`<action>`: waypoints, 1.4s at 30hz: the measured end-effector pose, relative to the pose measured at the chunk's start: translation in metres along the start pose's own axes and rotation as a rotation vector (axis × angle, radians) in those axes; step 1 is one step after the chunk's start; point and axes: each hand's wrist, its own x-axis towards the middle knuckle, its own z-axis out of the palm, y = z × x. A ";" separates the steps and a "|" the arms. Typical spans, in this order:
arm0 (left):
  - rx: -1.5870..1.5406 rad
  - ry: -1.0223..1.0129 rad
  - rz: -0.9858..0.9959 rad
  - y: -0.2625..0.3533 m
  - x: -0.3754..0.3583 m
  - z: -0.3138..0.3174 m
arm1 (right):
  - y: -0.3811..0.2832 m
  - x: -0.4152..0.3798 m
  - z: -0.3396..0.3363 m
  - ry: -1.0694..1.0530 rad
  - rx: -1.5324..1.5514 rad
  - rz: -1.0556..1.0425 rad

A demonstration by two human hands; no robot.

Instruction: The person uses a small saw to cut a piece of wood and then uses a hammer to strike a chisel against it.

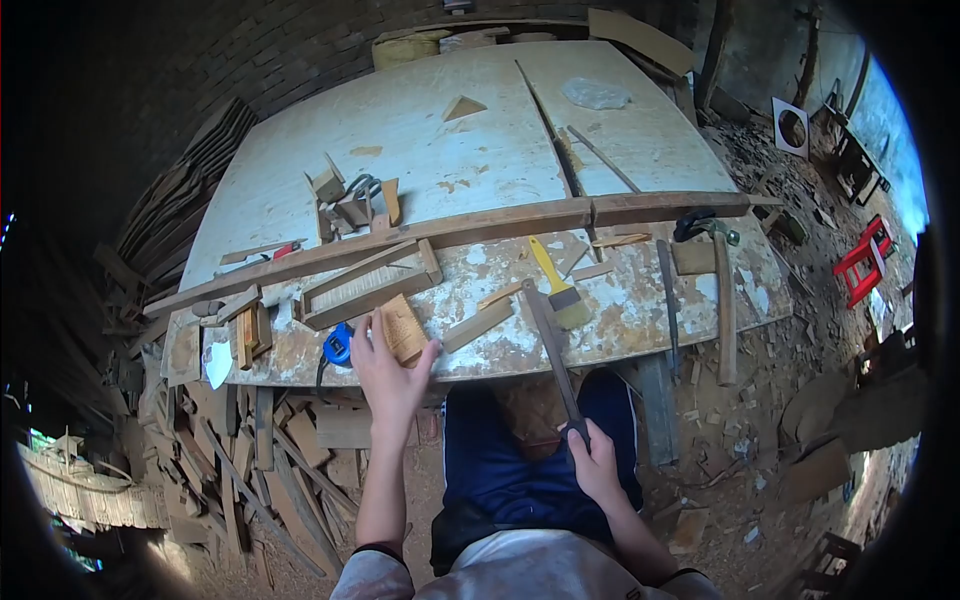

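Two hands, two jobs: my left hand point(390, 372) lies flat with fingers spread on a small wooden block point(403, 328) at the near edge of the workbench point(420, 120), pinning it down, while my right hand point(592, 462) is closed in a fist around the handle of a long flat file point(553, 350). The file's far end rests on the bench edge just right of the block, beside a loose offcut point(478, 324) and near a yellow-handled paintbrush point(556, 282). A blue tape measure point(338, 346) sits just left of my thumb.

To work this well, I judge the block should sit tight to the bench edge so it cannot skate, with my palm's weight straight down on it and my fingertips kept clear of the side the file will meet. The file wants long, level strokes, pressure going forward only. My grip sits at the very end of the handle, which gives reach but less control; a firmer wrist would help. The long batten point(470, 228) behind is well apart.
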 end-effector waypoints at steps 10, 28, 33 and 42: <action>-0.144 0.039 -0.061 -0.019 -0.017 0.007 | 0.003 -0.004 -0.012 0.086 -0.014 -0.091; -0.678 -0.441 0.366 0.046 -0.010 0.020 | 0.004 -0.009 -0.016 0.100 -0.041 -0.064; -0.624 -0.493 0.378 0.049 0.005 0.021 | 0.006 -0.009 -0.016 0.106 -0.025 -0.044; -0.595 -0.399 0.305 0.048 0.000 0.025 | 0.011 -0.007 -0.014 0.095 -0.031 -0.059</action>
